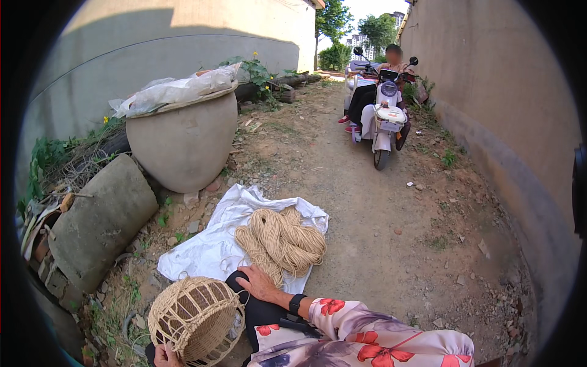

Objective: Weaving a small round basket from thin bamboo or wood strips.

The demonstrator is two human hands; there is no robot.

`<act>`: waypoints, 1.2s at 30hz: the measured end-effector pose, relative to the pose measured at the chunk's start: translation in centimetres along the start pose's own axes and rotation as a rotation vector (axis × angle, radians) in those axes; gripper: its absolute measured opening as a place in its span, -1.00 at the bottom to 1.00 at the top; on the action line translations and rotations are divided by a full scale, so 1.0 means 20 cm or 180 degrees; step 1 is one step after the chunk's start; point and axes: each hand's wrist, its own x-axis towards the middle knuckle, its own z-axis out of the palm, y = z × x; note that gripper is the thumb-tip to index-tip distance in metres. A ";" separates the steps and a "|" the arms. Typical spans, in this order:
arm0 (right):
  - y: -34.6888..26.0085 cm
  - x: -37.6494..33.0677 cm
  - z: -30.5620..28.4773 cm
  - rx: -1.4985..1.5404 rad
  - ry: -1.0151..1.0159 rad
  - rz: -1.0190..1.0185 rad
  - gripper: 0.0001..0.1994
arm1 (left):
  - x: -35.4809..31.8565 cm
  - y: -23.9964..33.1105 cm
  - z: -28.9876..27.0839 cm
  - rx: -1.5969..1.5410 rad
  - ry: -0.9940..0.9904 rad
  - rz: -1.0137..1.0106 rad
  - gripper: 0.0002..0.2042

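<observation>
A round woven basket [194, 287] of tan cord, with open loops along its side, leans tilted at the lower left by my lap. My left hand [166, 355] grips its near lower edge; part of that hand is cut off by the frame. My right hand [260, 283] lies flat on my black-clad knee, fingers apart, holding nothing. Just beyond it several coiled hanks of tan cord [281, 240] are piled on a white plastic sheet [202, 248] spread on the ground.
A large grey urn-shaped vessel [183, 140] covered with plastic sheeting [177, 98] stands at the left. Near it lies a concrete cylinder [104, 220] among rubble. Up the dirt lane, a person sits on a white scooter [384, 116]. Walls [513, 104] flank both sides.
</observation>
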 end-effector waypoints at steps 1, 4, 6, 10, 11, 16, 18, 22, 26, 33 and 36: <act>0.00 0.00 0.00 -0.0007 -0.0014 0.0011 -0.52 | 0.00 -0.01 0.00 -0.0013 -0.0002 -0.0030 -0.72; 0.00 0.00 0.00 -0.0003 -0.0016 0.0021 -0.52 | 0.01 -0.03 0.00 -0.0030 -0.0016 -0.0061 -0.72; 0.00 0.00 0.00 0.0007 -0.0005 0.0020 -0.53 | 0.00 -0.02 0.00 -0.0035 -0.0028 -0.0063 -0.72; 0.00 0.00 0.01 0.0019 0.0027 0.0000 -0.53 | -0.01 0.02 0.01 -0.0146 0.0015 -0.0193 -0.67; 0.01 0.00 0.01 0.0017 0.0044 -0.0010 -0.53 | -0.01 0.03 0.01 -0.0087 0.0028 -0.0198 -0.65; 0.01 0.00 0.01 0.0055 0.0099 -0.0048 -0.53 | -0.01 0.04 0.01 -0.0030 0.0018 -0.0240 -0.65; 0.02 0.00 0.02 0.0083 0.0138 -0.0101 -0.53 | 0.00 0.00 0.01 -0.0072 0.0033 -0.0195 -0.65; 0.00 0.00 0.01 0.0112 0.0117 -0.0106 -0.53 | 0.01 -0.04 0.01 -0.0264 0.0059 -0.0146 -0.65; 0.00 -0.01 0.00 0.0116 0.0118 -0.0076 -0.53 | 0.04 -0.13 0.02 -0.0387 0.0055 -0.0073 -0.73; 0.02 0.00 0.00 0.0020 0.0126 -0.0125 -0.51 | 0.04 -0.11 0.03 -0.0732 0.0049 -0.0035 -0.80; 0.04 -0.02 0.00 0.0040 0.0177 -0.0140 -0.51 | 0.01 -0.06 0.05 -0.0595 0.0024 0.0046 -0.79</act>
